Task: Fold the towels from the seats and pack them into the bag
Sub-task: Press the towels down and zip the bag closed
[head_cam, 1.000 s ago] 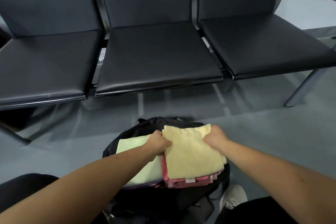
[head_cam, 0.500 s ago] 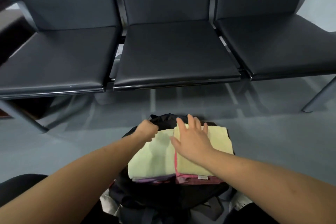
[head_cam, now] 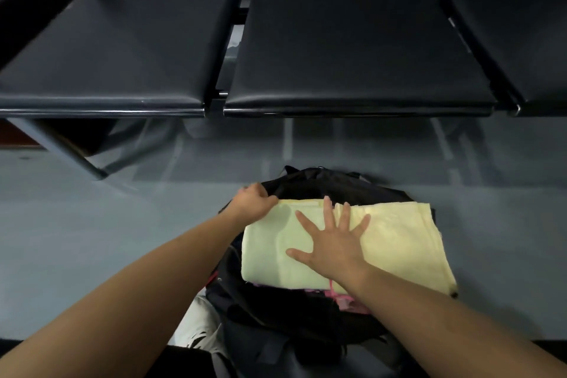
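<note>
Left of centre: left hand [head_cam: 256, 201] fisted on the bag [head_cam: 306, 184] rim, apparently holding its mouth open. Mid-frame: right hand [head_cam: 331, 242] spread wide, flat across two folded towels [head_cam: 276, 252], likely pressing them down. Towels in the bag mouth, directly beneath the palm. Above: bare seats [head_cam: 352, 49].

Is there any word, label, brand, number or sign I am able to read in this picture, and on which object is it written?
None can be read.
The two yellow towels, the black bag, the seats and the floor show no print.
Pink cloth under the towels may carry a tag, but it is too blurred to tell.
</note>
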Motion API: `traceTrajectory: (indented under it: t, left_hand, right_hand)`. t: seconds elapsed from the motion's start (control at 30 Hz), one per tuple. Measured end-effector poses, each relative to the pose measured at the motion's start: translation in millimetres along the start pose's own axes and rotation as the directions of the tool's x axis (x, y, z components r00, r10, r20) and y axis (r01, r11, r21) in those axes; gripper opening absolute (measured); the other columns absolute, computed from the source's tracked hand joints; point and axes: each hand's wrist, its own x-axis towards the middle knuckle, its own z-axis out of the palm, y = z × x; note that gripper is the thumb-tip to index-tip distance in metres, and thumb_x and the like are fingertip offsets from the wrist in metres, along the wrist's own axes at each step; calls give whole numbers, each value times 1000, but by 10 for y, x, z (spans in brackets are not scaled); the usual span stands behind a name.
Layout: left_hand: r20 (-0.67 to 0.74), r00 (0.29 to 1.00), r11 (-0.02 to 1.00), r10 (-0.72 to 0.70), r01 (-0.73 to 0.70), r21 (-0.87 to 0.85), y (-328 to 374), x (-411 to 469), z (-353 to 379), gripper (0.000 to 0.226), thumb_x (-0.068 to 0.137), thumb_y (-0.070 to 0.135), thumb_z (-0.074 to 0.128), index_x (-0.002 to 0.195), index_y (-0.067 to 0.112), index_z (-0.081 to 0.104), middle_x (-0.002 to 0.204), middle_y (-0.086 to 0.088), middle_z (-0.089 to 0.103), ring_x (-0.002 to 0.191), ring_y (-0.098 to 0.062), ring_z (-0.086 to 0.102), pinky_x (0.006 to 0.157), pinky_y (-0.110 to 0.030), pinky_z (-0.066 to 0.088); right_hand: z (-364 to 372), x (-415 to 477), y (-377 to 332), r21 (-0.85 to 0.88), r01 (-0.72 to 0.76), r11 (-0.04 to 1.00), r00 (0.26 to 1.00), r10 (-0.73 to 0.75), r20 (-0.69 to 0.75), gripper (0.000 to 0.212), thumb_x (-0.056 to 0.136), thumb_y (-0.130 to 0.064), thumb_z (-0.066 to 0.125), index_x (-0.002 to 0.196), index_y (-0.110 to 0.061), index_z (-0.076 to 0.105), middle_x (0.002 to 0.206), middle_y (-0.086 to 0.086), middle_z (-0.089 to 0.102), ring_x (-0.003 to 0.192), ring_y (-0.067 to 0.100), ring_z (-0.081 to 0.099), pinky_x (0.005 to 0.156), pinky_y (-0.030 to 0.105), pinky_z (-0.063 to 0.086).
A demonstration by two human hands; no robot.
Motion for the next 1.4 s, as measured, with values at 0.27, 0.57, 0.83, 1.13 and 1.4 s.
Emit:
traceTrajectory:
  t: [0.27, 0.57, 0.83, 1.13, 1.4]
  left_hand:
    - [65, 998, 995, 13, -19, 94, -186, 671, 70, 59, 99, 35, 54, 153, 22, 35, 147, -15, 45, 120, -31, 54, 93, -31, 42]
    - [23, 993, 972, 116, -119, 203, -307, 1105, 266, 32, 94, 10, 56, 123, 21, 47, 102, -15, 63, 87, -35, 63, 72, -42, 54]
    - [209, 910, 801, 359, -416, 432, -53, 1028, -392, 14, 97, 32, 53, 108, 24, 50, 99, -6, 48, 94, -32, 56, 81, -35, 43]
    - [160, 807, 320, 568, -395, 861, 44, 873, -184, 34, 96, 34, 48, 123, 18, 60, 115, -14, 53, 107, -36, 50, 71, -39, 39]
    - [-82, 883, 764, 462, -350, 542, 210, 804, -237, 16, 92, -2, 47, 94, 6, 61, 91, -18, 60, 87, -43, 61, 65, -37, 39]
  right_hand:
    - [300, 120, 215, -99, 71, 993, 997, -67, 48, 84, 82, -92, 8, 152, -54, -19, 166, 8, -25, 150, 51, -17, 102, 82, -16]
    - [450, 235, 199, -102, 110, 989, 994, -108, 23, 85, 81, -91, 11, 154, -54, -11, 169, 12, -15, 152, 50, -7, 101, 81, -21]
    - [429, 286, 191, -89, 106, 990, 991, -98, 92, 85, 83, -90, 14, 153, -53, -15, 168, 11, -21, 152, 48, -10, 103, 80, -19]
    - [287, 256, 112, -115, 94, 989, 991, -82, 108, 88, 84, -89, 16, 157, -47, -8, 166, 17, -24, 151, 48, -18, 102, 80, -17]
    - [207, 286, -178, -55, 431, 901, 900, -424, 102, 84, 93, -75, 28, 155, -45, -21, 166, 7, -26, 155, 31, -18, 115, 69, -14]
